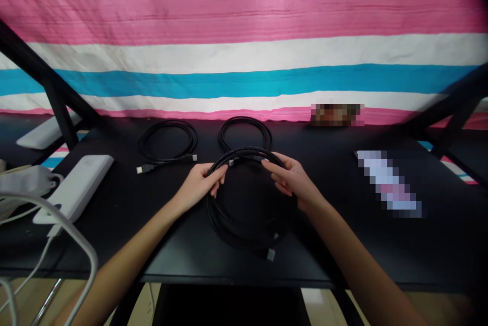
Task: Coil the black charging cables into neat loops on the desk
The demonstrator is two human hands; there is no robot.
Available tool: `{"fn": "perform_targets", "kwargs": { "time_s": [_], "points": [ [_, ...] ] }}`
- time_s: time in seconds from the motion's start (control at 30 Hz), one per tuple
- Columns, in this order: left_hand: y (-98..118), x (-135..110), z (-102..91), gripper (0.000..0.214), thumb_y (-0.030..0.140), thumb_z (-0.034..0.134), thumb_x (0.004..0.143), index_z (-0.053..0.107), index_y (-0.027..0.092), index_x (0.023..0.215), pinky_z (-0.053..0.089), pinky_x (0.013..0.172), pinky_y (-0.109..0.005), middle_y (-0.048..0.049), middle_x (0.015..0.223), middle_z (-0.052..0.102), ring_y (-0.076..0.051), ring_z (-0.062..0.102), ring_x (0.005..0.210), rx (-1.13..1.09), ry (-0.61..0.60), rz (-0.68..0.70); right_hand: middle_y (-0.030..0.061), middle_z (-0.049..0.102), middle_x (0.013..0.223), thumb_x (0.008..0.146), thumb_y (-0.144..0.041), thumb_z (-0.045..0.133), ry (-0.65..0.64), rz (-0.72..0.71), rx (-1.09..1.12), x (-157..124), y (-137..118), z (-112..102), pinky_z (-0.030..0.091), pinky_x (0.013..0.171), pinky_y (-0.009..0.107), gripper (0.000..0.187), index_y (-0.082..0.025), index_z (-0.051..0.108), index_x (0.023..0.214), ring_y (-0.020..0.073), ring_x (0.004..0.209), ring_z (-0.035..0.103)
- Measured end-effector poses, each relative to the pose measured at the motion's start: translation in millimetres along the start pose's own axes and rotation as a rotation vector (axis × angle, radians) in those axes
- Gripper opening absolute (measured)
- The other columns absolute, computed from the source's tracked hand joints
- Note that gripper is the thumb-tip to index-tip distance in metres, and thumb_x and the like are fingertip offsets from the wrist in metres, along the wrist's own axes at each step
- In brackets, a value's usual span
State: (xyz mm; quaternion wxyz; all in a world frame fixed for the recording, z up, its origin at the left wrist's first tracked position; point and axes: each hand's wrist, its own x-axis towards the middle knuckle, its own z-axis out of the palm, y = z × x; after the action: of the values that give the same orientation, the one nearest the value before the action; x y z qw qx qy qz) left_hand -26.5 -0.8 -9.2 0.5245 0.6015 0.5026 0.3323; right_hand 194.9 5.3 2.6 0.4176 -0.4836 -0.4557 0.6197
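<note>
A coiled black cable (244, 224) lies on the black table (343, 244) in front of me, its upper loop lifted between my hands. My left hand (200, 183) pinches the coil's left side. My right hand (292, 179) grips the right side with fingers curled over the strands. A silver connector (270, 254) sticks out at the coil's lower right. Behind it lie two more coiled black cables, one at centre back (244, 132) and one to the left (168, 143) with plugs showing.
A white power bank (76, 188) sits at the table's left, another white bar (46, 132) farther back left. White cords and a charger (26, 183) hang at the far left. A striped cloth (244, 36) covers the back. Black frame bars (57, 102) slant at both sides.
</note>
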Motion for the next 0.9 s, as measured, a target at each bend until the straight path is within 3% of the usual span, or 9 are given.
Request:
{"fn": "perform_targets", "kwargs": {
  "time_s": [0.17,0.23,0.37,0.6,0.77,0.9],
  "points": [
    [0,-5,-2.1,0.048,0.042,0.045,0.086,0.061,0.016,0.048,0.035,0.051,-0.022,0.0004,0.039,0.052,-0.011,0.049,0.042,0.41,0.112,0.091,-0.0128,0.024,0.042,0.073,-0.034,0.069,0.03,-0.003,-0.029,-1,0,1,0.014,0.026,0.013,0.032,-0.015,0.066,0.099,0.0021,0.033,0.015],
    [1,-6,-1.9,0.047,0.04,0.047,0.085,0.062,0.017,0.047,0.032,0.049,-0.022,0.0007,0.04,0.05,-0.011,0.047,0.042,0.459,0.129,0.118,-0.0129,0.025,0.041,0.073,-0.033,0.069,0.051,-0.011,-0.055,-1,1,1,0.014,0.026,0.013,0.033,-0.015,0.066,0.1,0.0018,0.032,0.016],
    [4,-6,1.4,0.038,0.036,0.048,0.084,0.065,0.017,0.056,0.031,0.045,-0.02,0.0023,0.045,0.05,-0.009,0.044,0.042,0.304,0.108,0.124,-0.012,0.027,0.041,0.075,-0.034,0.066,0.084,-0.056,-0.12,0,3,-2,0.017,0.026,0.013,0.03,-0.015,0.067,0.098,0.0016,0.031,0.021],
    [4,-6,6.6,0.036,0.048,0.047,0.085,0.061,0.018,0.071,0.027,0.035,-0.019,0.0066,0.039,0.038,-0.008,0.038,0.032,-0.016,0.131,-0.057,-0.0074,0.044,0.046,0.079,-0.032,0.059,0.148,-0.218,-0.43,0,5,2,0.032,0.029,0.015,0.027,-0.016,0.068,0.099,0.0049,0.031,0.041],
    [6,-5,3.9,0.038,0.047,0.049,0.085,0.052,0.017,0.062,0.026,0.035,-0.016,0.0085,0.035,0.032,-0.005,0.034,0.03,-0.282,0.196,-0.067,-0.0076,0.051,0.051,0.078,-0.028,0.058,0.016,-0.187,-0.466,1,6,3,0.041,0.034,0.018,0.029,-0.017,0.061,0.105,0.0079,0.032,0.05],
    [8,-4,-1.1,0.036,0.046,0.053,0.083,0.048,0.017,0.062,0.024,0.035,-0.016,0.0097,0.036,0.029,-0.004,0.032,0.031,-0.44,0.301,-0.08,-0.0055,0.057,0.05,0.079,-0.025,0.058,-0.098,-0.146,-0.483,4,9,1,0.05,0.047,0.021,0.027,-0.015,0.059,0.105,0.012,0.045,0.061]
  ]
}}
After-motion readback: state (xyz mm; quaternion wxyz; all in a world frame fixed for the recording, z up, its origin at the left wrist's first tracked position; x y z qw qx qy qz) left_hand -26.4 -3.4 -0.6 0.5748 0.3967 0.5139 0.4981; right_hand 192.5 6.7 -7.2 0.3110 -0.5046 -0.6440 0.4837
